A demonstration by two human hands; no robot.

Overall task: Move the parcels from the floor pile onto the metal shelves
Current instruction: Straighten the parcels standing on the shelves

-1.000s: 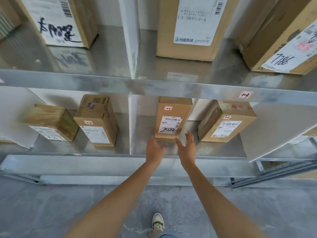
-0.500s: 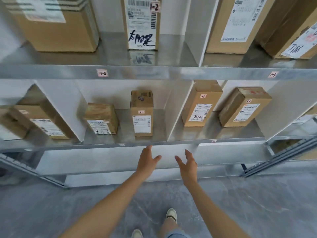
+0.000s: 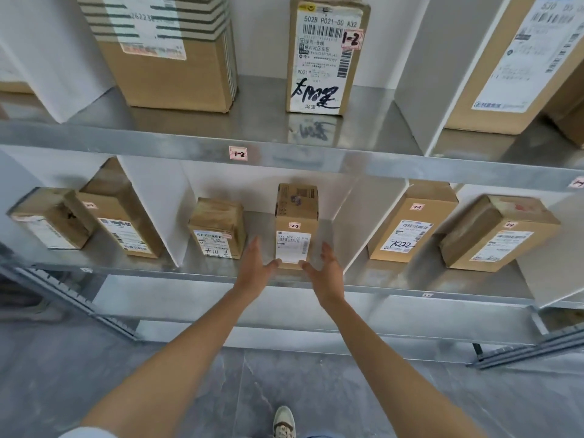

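A narrow upright cardboard parcel [image 3: 296,216] with a white label stands on the lower metal shelf [image 3: 395,276], in the middle bay. My left hand [image 3: 256,264] is at its lower left and my right hand [image 3: 325,270] at its lower right. Both hands have straight fingers, and the thumbs reach in front of the parcel's bottom edge. Whether they touch it I cannot tell. A squat parcel [image 3: 218,227] sits just left of it.
White dividers [image 3: 158,210] split the shelves into bays. A parcel marked 7022 [image 3: 410,221] and another parcel [image 3: 496,232] fill the right bay, two more [image 3: 120,222] the left. The upper shelf [image 3: 189,139] holds larger boxes [image 3: 325,58]. Grey floor lies below, with my shoe [image 3: 284,422].
My view and both hands have shifted left from the 7022 parcel's bay to the middle bay. The hands dropped back from the shelf, then reached up around the narrow parcel.
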